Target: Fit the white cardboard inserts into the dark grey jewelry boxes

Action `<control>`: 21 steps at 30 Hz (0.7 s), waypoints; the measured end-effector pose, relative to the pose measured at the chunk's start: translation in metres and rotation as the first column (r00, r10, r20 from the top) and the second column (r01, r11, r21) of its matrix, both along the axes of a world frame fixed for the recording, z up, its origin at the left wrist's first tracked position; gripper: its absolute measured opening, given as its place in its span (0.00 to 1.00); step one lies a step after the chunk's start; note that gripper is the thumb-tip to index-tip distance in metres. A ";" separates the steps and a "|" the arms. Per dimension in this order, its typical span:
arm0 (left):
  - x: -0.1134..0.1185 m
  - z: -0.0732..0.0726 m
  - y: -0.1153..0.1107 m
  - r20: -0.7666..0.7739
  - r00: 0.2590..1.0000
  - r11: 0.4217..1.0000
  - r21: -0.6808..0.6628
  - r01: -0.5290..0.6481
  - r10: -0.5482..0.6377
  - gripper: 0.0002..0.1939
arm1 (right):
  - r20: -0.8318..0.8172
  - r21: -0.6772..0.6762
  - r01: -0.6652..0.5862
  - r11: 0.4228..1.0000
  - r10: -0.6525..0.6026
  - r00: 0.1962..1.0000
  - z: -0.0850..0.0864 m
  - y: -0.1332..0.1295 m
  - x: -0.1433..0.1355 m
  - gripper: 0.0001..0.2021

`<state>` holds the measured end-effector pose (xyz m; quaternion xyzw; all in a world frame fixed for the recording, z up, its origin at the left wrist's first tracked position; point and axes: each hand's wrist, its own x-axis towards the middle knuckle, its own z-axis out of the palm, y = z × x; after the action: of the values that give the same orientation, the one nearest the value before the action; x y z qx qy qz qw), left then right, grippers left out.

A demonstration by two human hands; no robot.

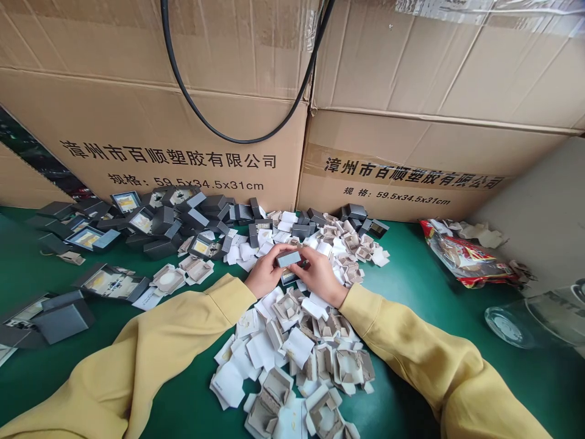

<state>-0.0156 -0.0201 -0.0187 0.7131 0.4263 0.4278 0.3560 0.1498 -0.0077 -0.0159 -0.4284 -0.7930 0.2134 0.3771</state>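
Between my two hands, over the middle of the table, is a small dark grey box [289, 260] with a lighter grey-blue face. My left hand [266, 271] grips its left side, fingers curled round the edge. On the right side my right hand [320, 274] holds the same box with thumb and fingers closed. Part of another grey box shows just under the hands, mostly hidden. Around and below the hands lies a heap of folded white and grey cardboard inserts [299, 347].
Many dark grey boxes [162, 247], some open, are piled at the back left. Large brown cartons [219, 122] wall off the back, with a black cable [228, 139] hanging before them. A red snack bag [470, 256] and a glass jar [507, 326] are at right.
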 end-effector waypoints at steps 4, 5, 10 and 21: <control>0.000 -0.001 0.002 -0.019 0.992 0.992 0.007 -0.128 0.128 0.18 | -0.075 -0.042 -0.024 0.999 0.021 0.997 -0.002 0.000 0.000 0.07; 0.000 -0.001 0.002 -0.023 0.986 0.986 0.010 -0.166 0.166 0.17 | -0.101 -0.059 -0.054 0.997 0.048 0.994 -0.003 0.001 0.000 0.06; 0.000 0.001 0.003 -0.032 0.985 0.986 0.008 -0.168 0.168 0.17 | -0.201 -0.160 -0.081 0.984 0.048 0.978 -0.008 0.007 -0.001 0.10; -0.002 -0.002 -0.001 -0.028 1.000 1.000 0.021 -0.005 0.005 0.24 | -0.032 -0.199 -0.052 0.979 0.047 0.998 -0.004 0.005 -0.002 0.14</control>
<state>-0.0171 -0.0207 -0.0203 0.7217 0.4285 0.4230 0.3414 0.1478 -0.0028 -0.0195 -0.4412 -0.7727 0.3070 0.3376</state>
